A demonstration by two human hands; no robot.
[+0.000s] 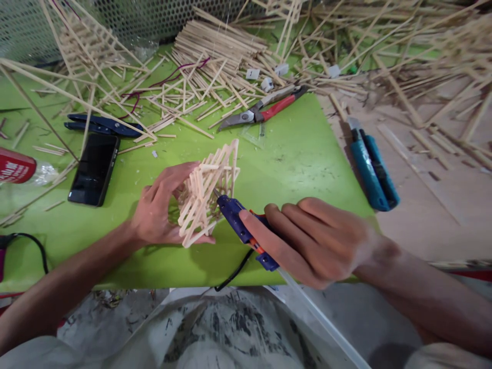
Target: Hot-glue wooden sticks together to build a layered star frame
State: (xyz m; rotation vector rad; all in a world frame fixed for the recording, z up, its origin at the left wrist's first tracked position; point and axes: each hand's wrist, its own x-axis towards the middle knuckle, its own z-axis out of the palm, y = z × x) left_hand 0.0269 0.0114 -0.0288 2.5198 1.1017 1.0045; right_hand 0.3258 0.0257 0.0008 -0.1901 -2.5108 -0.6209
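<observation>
My left hand [157,207] is closed around the left side of a small lattice of wooden sticks [203,197], keeping it tilted over the green mat. In my right hand [315,238] is a blue glue gun [235,218], gripped with the fingers wrapped around it. Its nozzle meets or nearly meets the right side of the lattice; exact contact I cannot tell. A long clear glue stick [323,318] trails from the gun's back end towards me, and a black cord [236,271] runs below it.
Red-handled shears [265,107], dark blue pliers [103,124] and a phone [94,169] lie on the green mat [300,154]. A teal utility knife [373,166] rests on the wooden board at right. Piles of wooden sticks [219,43] fill the back. A red-labelled bottle [17,166] lies left.
</observation>
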